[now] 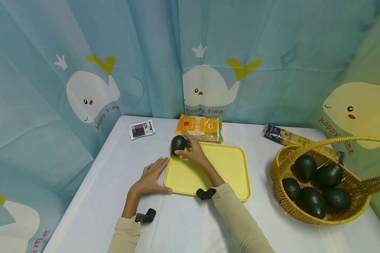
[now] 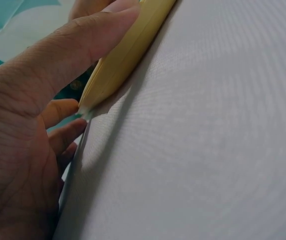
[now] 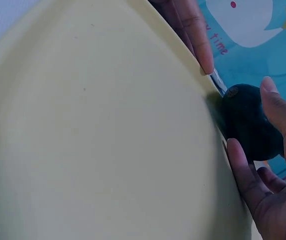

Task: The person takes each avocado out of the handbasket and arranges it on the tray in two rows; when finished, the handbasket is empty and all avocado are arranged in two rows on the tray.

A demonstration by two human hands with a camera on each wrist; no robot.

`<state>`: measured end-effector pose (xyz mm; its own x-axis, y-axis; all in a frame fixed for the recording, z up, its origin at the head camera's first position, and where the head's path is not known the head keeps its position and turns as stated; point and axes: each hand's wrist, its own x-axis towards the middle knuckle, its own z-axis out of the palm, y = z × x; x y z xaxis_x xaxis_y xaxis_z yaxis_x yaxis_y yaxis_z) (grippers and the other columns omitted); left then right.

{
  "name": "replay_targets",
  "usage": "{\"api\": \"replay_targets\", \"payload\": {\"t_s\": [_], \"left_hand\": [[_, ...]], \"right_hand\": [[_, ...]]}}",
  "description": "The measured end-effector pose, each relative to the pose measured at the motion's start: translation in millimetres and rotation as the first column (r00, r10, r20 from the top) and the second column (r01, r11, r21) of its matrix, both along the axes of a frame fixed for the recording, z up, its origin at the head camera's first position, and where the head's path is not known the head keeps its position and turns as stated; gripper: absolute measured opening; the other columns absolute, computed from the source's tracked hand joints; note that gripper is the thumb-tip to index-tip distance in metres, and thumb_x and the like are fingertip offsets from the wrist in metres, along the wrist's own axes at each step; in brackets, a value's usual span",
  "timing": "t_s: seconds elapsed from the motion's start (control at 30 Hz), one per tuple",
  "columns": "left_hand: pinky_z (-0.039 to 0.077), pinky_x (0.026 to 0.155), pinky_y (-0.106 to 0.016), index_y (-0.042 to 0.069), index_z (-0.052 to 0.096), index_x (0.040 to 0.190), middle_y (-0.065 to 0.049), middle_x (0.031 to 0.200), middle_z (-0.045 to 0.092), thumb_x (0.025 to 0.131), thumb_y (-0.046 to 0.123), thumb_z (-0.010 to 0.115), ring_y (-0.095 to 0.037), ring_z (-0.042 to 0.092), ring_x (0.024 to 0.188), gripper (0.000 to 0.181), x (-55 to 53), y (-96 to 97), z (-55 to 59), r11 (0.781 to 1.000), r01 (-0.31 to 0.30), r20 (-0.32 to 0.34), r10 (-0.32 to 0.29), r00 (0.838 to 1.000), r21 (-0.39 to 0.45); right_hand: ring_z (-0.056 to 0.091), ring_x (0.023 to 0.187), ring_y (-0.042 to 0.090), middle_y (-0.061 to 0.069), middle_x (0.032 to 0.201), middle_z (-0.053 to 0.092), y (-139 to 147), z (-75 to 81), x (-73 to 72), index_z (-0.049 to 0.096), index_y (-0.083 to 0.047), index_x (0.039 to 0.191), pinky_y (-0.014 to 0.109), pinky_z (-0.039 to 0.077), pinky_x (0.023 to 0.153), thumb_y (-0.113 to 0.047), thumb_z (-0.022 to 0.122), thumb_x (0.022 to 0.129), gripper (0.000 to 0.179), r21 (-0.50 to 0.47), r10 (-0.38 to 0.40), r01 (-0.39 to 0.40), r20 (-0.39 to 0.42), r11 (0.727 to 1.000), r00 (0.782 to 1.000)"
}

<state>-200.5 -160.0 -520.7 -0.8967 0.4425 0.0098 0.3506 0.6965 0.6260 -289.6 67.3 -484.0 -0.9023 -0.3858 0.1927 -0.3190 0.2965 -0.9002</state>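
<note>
A dark green avocado (image 1: pixel 178 144) (image 3: pixel 250 122) is at the far left corner of the yellow tray (image 1: pixel 221 168). My right hand (image 1: pixel 194 151) grips it from the right, thumb on one side and fingers on the other. Along the tray's left edge lies my left hand (image 1: pixel 149 180), its fingers extended and the thumb reaching to the near left corner. In the left wrist view, the thumb of the left hand (image 2: pixel 38 85) rests against the tray's outer rim (image 2: pixel 128 60), while the other fingers stretch past its corner.
A wicker basket (image 1: pixel 289 210) with a tall handle stands at the right and holds several avocados (image 1: pixel 313 203). Behind it lies a long blue and yellow packet (image 1: pixel 283 136). An orange bag of grain (image 1: pixel 199 128) lies behind the tray, with a small white and purple pouch (image 1: pixel 141 129) farther left.
</note>
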Motion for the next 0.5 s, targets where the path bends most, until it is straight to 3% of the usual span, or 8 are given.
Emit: {"api": "replay_targets", "payload": {"t_s": [0.13,0.3,0.5], "left_hand": [[0.016,0.116,-0.06,0.013,0.02,0.157,-0.008,0.163,0.022,0.064,0.06,0.081,-0.031,0.013,0.152,0.121,1.4,1.1,1.5,1.0,0.002,0.006,-0.002,1.0,-0.002],[0.016,0.115,-0.06,0.013,0.021,0.157,-0.008,0.163,0.022,0.063,0.06,0.081,-0.031,0.013,0.152,0.121,1.4,1.2,2.2,1.0,0.0,0.003,0.0,1.0,-0.001],[0.017,0.115,-0.06,0.012,0.022,0.157,-0.008,0.163,0.023,0.062,0.06,0.082,-0.031,0.015,0.152,0.122,1.7,-0.1,1.9,1.0,0.002,-0.017,-0.001,1.0,0.005]], "right_hand": [[0.053,0.124,0.045,0.028,0.147,0.038,2.3,-18.4,-10.6,0.029,-0.003,0.152,0.045,0.06,0.078,-0.013,0.077,0.085,0.083,-0.036,-0.007,0.008,0.043,0.999,0.999],[0.049,0.13,0.044,0.025,0.149,0.034,10.5,-15.9,-9.6,0.026,-0.009,0.154,0.039,0.061,0.072,-0.016,0.075,0.087,0.084,-0.078,0.001,0.007,0.111,0.997,0.994],[0.049,0.128,0.047,0.028,0.149,0.035,25.8,-9.4,-6.6,0.025,-0.006,0.154,0.04,0.061,0.072,-0.015,0.075,0.087,0.083,-0.046,-0.011,0.015,0.078,0.999,0.997]]}}
